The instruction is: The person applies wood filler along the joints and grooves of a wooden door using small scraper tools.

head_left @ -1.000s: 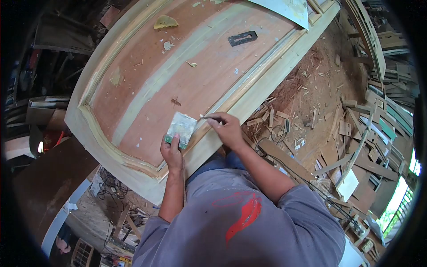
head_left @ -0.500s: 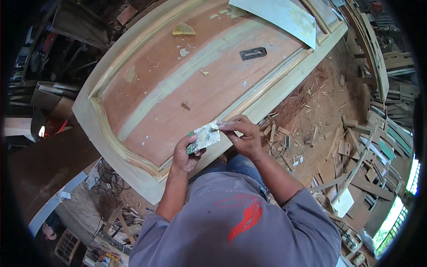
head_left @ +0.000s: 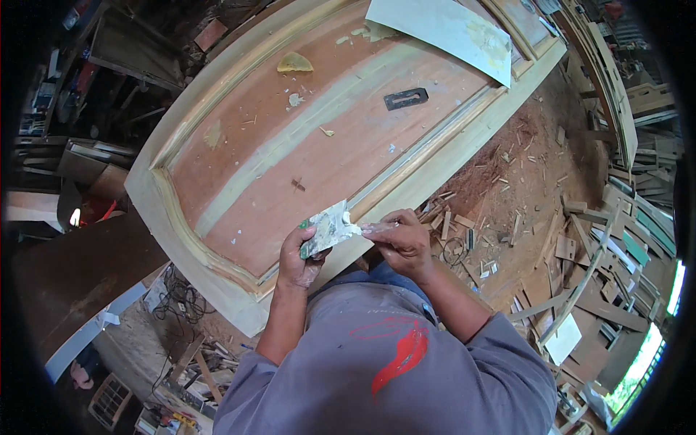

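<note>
My left hand is closed around the green handle of a putty knife, whose wide blade is smeared with pale filler. At the blade's right edge sits a soft lump of filler. My right hand is closed with its fingertips at that lump; whatever thin thing it may pinch is too small to make out. Beneath and beyond both hands lies a wooden door panel with raised moulding and a pale filler band along its middle.
On the panel lie a dark slotted metal plate, a yellowish half-round piece and a white stained sheet. Wood scraps cover the floor at right. A brown board stands at left, near tangled cables.
My right hand has moved slightly down and right, and the knife blade has tilted more upright. A white filler lump now shows at the blade's edge. The view has shifted a little.
</note>
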A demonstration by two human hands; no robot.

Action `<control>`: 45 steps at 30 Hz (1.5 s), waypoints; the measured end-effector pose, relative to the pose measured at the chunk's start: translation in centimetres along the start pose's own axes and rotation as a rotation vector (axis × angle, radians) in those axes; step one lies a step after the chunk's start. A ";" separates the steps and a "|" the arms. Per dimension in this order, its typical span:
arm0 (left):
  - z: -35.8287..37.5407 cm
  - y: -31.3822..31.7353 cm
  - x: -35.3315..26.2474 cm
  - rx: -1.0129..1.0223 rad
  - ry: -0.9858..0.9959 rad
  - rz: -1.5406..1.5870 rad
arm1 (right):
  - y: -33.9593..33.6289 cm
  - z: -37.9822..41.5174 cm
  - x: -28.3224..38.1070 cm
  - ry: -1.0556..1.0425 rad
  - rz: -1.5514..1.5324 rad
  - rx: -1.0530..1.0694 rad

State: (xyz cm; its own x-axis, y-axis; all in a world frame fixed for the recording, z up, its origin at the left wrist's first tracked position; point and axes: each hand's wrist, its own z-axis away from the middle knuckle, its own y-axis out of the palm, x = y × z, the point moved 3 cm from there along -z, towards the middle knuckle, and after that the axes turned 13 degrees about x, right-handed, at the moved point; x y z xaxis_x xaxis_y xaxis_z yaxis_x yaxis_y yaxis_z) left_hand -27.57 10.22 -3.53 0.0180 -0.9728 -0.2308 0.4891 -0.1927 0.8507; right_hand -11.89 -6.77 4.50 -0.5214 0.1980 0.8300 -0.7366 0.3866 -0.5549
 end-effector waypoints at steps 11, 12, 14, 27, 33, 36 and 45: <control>-0.3 4.0 0.4 0.023 0.068 -0.161 | -0.4 -2.3 -2.6 0.547 -1.554 -0.021; -0.3 4.1 0.4 0.035 0.080 -0.167 | 0.2 -1.9 -3.7 0.567 -1.575 0.048; -0.2 4.3 0.3 0.065 0.074 -0.207 | 0.3 -1.3 -4.8 0.591 -1.609 0.137; 1.1 5.9 -1.2 0.032 0.193 -0.526 | -6.2 -1.2 -3.7 0.470 -0.587 0.104; 1.8 7.2 -2.0 -0.059 0.152 -0.892 | -7.0 -3.5 0.1 -0.028 0.022 0.026; 2.1 8.5 -2.1 -0.051 0.172 -0.990 | -5.3 -3.4 -0.4 -0.035 0.010 0.117; 2.6 7.2 -2.7 -0.090 0.235 -1.061 | -2.5 -2.1 0.7 -0.014 -0.034 0.265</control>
State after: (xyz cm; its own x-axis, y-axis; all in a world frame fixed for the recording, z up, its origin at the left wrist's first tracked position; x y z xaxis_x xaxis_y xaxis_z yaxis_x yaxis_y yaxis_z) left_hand -26.36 11.09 4.43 -0.2897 -0.2663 -0.9193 0.4160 -0.9001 0.1296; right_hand -9.54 -5.74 6.55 -0.4986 0.1761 0.8488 -0.8400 0.1435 -0.5232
